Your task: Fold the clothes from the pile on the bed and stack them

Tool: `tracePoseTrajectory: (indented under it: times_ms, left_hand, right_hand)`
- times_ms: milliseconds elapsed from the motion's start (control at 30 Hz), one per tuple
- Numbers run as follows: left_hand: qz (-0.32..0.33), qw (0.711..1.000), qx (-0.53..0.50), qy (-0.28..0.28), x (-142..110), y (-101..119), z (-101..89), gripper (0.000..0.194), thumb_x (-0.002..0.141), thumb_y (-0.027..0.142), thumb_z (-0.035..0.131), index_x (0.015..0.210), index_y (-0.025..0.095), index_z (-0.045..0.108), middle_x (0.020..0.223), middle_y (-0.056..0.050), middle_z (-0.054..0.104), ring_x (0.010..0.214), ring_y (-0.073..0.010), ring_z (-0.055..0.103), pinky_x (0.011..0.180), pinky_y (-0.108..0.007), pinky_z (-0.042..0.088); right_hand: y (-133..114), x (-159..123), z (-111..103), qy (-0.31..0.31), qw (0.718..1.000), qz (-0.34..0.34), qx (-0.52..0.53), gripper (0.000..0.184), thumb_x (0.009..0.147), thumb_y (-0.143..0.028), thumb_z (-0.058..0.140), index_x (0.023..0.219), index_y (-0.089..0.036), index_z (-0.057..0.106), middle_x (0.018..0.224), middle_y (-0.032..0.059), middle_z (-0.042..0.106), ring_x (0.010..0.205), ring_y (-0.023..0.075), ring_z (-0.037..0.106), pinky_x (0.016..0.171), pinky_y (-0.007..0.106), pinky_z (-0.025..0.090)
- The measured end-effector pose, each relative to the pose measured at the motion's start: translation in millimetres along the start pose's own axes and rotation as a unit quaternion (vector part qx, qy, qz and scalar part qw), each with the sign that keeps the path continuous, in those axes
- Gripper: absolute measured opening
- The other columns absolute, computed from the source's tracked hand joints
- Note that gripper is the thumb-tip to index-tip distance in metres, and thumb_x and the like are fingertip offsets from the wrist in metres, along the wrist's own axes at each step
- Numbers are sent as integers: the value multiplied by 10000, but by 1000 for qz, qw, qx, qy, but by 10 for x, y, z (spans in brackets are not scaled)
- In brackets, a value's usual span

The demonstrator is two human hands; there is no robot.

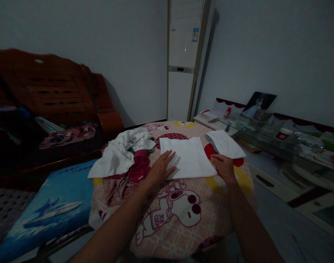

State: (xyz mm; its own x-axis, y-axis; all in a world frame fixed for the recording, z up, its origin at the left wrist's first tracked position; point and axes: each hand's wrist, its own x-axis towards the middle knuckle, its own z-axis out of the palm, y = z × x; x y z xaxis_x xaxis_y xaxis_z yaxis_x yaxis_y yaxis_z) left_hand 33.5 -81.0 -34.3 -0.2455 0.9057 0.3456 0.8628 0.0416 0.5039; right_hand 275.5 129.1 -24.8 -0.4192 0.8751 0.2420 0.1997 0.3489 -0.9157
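A white piece of cloth (186,157), folded into a flat near-rectangle, lies on the round table. My left hand (162,168) rests at its left edge with the fingers stretched out and the thumb apart. By the right edge is my right hand (224,167), fingers slightly bent and apart from the thumb, with nothing visible in them. Beyond it sits a second folded white garment (226,143) with a grey edge. To the left is a loose heap: a white shirt with dark print (116,153), a dark red garment (139,166) and a brownish-pink one (119,191).
A pink patterned tablecloth (172,233) with cartoon dogs covers the table. At left are a blue padded seat (63,204) and a wooden bench (54,87). A glass-topped cabinet (268,135) with a paper cup (283,134) stands at right, a tall air conditioner (180,91) behind.
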Motion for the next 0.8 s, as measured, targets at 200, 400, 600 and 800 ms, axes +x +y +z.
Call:
tracePoseTrajectory:
  times_ms: [200,400,600,800]
  left_hand:
    - [-43,984,29,-170,-82,-91,116,647,906,453,524,1491,208,394,1597,-166,271,1490,-356,193,1183,-565,99]
    - [-82,988,-43,-122,155,-262,-60,644,792,472,674,1358,190,557,1506,-163,446,1393,-334,412,1164,-415,267]
    - [-220,975,7,-1,699,-545,-206,602,784,319,685,1334,133,524,1362,-190,585,1314,-322,499,1086,-358,353]
    - [-302,947,-40,107,989,-790,-66,624,747,269,727,1309,125,496,1287,-192,626,1218,-319,572,986,-355,419]
  right_hand:
    - [166,11,33,-150,986,8,-77,197,633,-301,670,746,-161,750,595,34,666,535,149,572,496,244,432]
    - [138,86,87,-112,990,30,-84,198,707,-332,625,749,-164,722,527,10,617,442,118,514,427,225,389]
    - [118,511,236,-49,995,83,-31,166,685,-302,650,779,-175,699,593,32,649,481,136,571,459,241,438]
    - [349,1060,434,-16,996,31,-86,301,618,-258,680,910,-198,719,875,90,735,827,229,681,736,324,539]
